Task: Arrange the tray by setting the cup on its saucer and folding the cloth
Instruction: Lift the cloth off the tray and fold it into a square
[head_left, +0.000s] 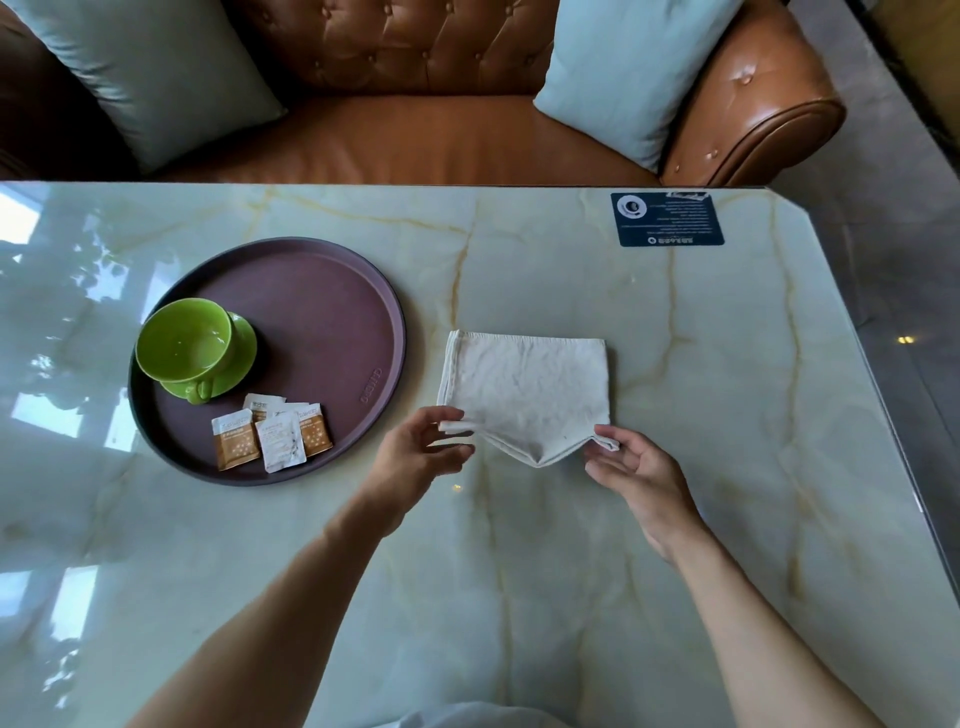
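Your cup (184, 343) sits on its saucer (236, 364) at the near-left of the round tray (332, 312), with the sachets (272, 434) just beside it, so that half of the job looks done. What remains is the cloth (524, 389), which lies on the worktop (675, 467) to the right of the tray, apart from it, and is folded into a rough rectangle.

Your left hand (415, 457) pinches the near-left corner of the cloth between thumb and fingertips. Your right hand (636, 467) pinches the near-right corner the same way. Between the two the near edge is raised off the worktop and sags to a point in the middle.

To fold well from here, I would draw your hands slightly apart first, so the sagging edge goes taut and straight. Then carry both corners away from you together, at the same height, and lay them on the far corners. Match the left pair against the hemmed edge before you let go, since any skew there will show. The layers at each corner could slip apart, so keep each pinch through all of them. Press the crease flat with your palm once the edges meet.
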